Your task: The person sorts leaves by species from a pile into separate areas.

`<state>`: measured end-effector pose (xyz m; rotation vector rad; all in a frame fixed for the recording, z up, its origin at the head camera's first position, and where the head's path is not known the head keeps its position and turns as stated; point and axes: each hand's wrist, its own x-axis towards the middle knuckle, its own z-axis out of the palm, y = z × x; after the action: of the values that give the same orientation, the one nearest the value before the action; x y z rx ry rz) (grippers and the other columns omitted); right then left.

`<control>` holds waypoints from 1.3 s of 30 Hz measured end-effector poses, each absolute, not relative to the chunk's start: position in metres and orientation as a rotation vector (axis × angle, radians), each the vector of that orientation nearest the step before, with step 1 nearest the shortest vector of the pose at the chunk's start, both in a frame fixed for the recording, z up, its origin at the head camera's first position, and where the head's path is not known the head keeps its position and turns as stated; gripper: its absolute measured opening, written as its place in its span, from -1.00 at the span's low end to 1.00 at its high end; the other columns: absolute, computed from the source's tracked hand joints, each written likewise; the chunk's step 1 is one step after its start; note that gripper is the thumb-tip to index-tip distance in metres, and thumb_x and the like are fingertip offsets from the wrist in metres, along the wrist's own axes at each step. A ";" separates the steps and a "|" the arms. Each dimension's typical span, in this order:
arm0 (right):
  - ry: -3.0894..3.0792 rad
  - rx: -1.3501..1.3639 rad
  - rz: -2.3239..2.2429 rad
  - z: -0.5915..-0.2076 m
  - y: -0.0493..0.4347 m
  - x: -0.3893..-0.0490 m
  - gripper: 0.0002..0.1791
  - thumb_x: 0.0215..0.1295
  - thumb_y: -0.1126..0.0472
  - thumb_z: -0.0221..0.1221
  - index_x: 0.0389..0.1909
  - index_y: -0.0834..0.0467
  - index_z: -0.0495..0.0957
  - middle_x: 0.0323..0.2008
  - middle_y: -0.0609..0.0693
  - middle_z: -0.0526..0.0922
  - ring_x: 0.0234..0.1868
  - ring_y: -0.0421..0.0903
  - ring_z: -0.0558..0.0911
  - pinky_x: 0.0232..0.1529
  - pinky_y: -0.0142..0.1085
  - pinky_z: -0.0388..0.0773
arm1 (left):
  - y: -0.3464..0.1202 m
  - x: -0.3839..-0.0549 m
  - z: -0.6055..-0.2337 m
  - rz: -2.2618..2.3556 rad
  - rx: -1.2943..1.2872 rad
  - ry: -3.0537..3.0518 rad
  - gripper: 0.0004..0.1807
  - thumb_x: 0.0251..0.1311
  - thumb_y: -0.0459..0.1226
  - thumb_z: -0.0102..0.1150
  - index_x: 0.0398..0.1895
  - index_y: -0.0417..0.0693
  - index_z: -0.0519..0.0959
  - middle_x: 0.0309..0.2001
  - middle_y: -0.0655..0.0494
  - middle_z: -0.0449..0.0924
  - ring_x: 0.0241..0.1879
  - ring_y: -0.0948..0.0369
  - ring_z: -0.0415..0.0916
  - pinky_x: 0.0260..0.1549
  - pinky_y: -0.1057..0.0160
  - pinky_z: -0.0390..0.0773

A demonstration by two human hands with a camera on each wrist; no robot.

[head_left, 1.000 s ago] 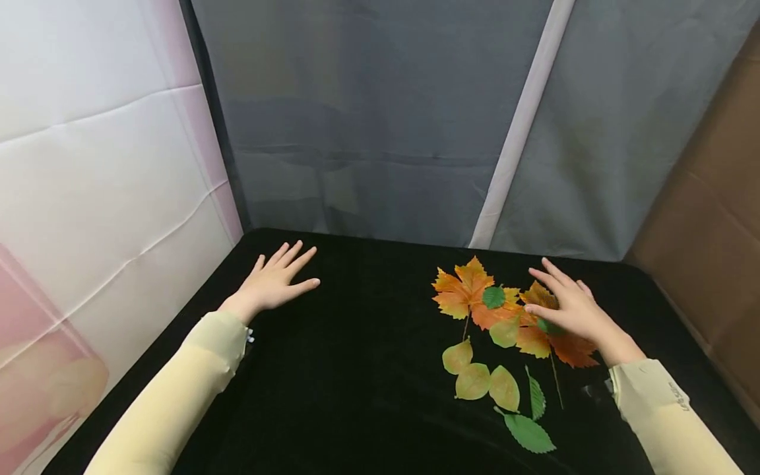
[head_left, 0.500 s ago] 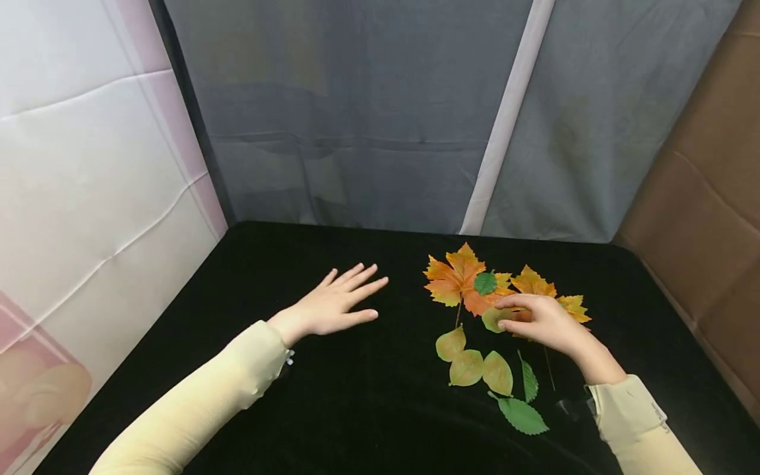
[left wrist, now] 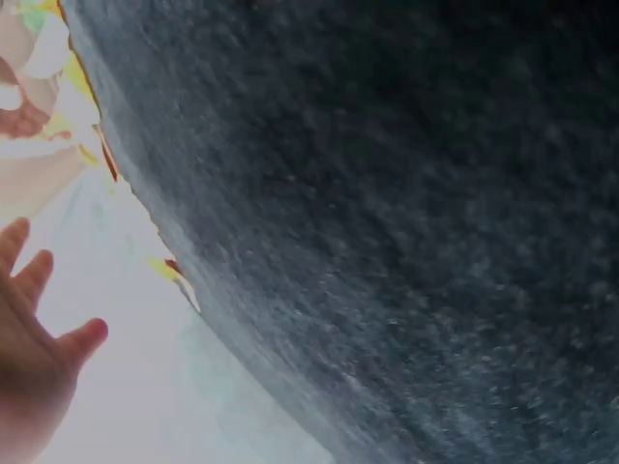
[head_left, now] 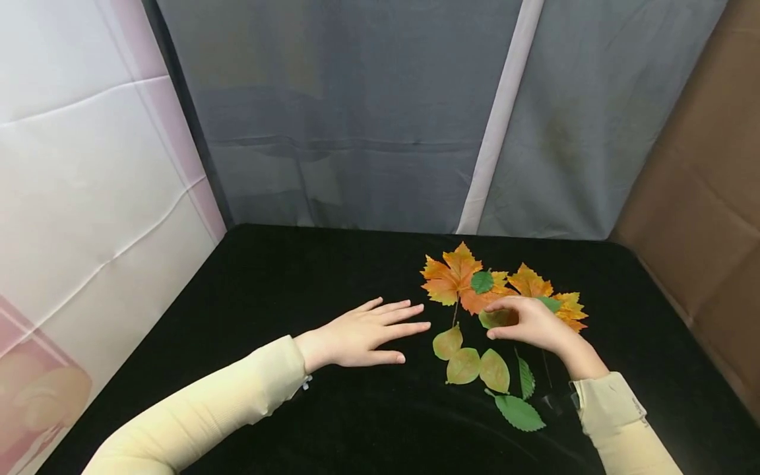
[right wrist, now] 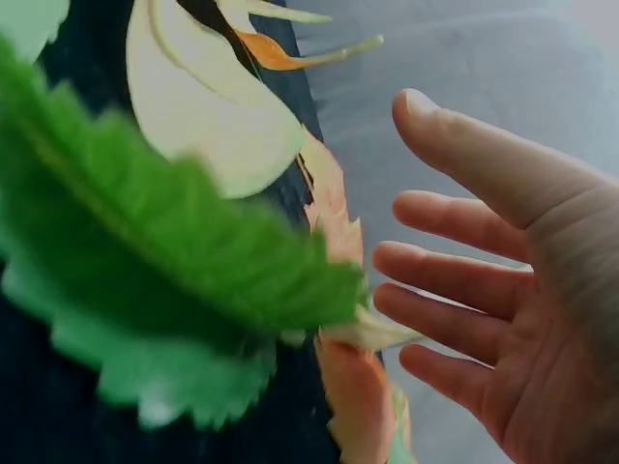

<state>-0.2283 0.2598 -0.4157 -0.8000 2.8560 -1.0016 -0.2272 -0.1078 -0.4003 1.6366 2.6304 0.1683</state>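
Note:
In the head view my left hand (head_left: 362, 333) is flat with fingers spread, just left of a group of artificial leaves and holding nothing. My right hand (head_left: 528, 320) arches over the group. Its thumb and fingers stand apart around a pale yellow-green leaf (head_left: 487, 319); the right wrist view shows nothing pinched. Behind the hand lie an orange maple leaf (head_left: 457, 274) with a small dark green leaf (head_left: 482, 282) on it, and a second maple leaf (head_left: 530, 280), partly hidden. Three yellow-green leaves (head_left: 463, 365) lie nearer. Two green serrated leaves (head_left: 519, 413) are closest to me.
A black cloth (head_left: 332, 277) covers the table. Grey fabric (head_left: 356, 132) hangs behind it, with a pale strip running down. White and pink fabric (head_left: 89, 198) stands on the left, brown fabric (head_left: 695, 185) on the right. A small clear object (head_left: 552, 404) lies near my right wrist.
My left hand has moved right and nearer to me, toward the leaves. My right hand has shifted left, its fingers bending down over the pale leaf. The head view has shifted slightly.

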 end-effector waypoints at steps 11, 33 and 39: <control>2.784 -0.696 -1.172 -0.434 0.261 -0.232 -0.51 0.13 0.04 0.40 0.05 0.18 0.61 -0.04 0.04 0.65 -0.04 0.00 0.61 -0.04 -0.08 0.53 | -0.089 -0.238 -0.402 0.058 1.824 2.544 -0.32 0.36 0.19 -0.08 0.51 0.31 0.13 0.53 0.23 -0.10 0.49 0.21 -0.17 0.31 -0.17 0.07; 2.581 -0.620 -1.468 -0.451 0.263 -0.232 -0.58 0.21 0.26 0.32 0.08 0.30 0.56 0.08 0.21 0.57 0.16 0.15 0.51 0.16 -0.08 0.41 | -0.055 -0.248 -0.408 0.016 1.852 2.450 -0.32 0.29 0.11 0.12 0.44 0.15 0.29 0.45 0.27 0.14 0.46 0.23 -0.03 0.31 -0.05 0.13; 2.571 -0.617 -1.500 -0.451 0.261 -0.228 -0.61 0.21 0.28 0.32 0.05 0.30 0.58 0.08 0.21 0.58 0.16 0.12 0.50 0.14 -0.28 0.42 | -0.045 -0.249 -0.412 -0.020 1.863 2.428 -0.37 0.29 0.06 0.16 0.41 0.15 0.34 0.42 0.27 0.20 0.42 0.22 0.09 0.29 0.04 0.20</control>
<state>-0.2283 0.2613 -0.4509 -0.6166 2.5712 -1.5000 -0.2493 -0.0450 -0.4116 1.8627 2.4282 -0.0199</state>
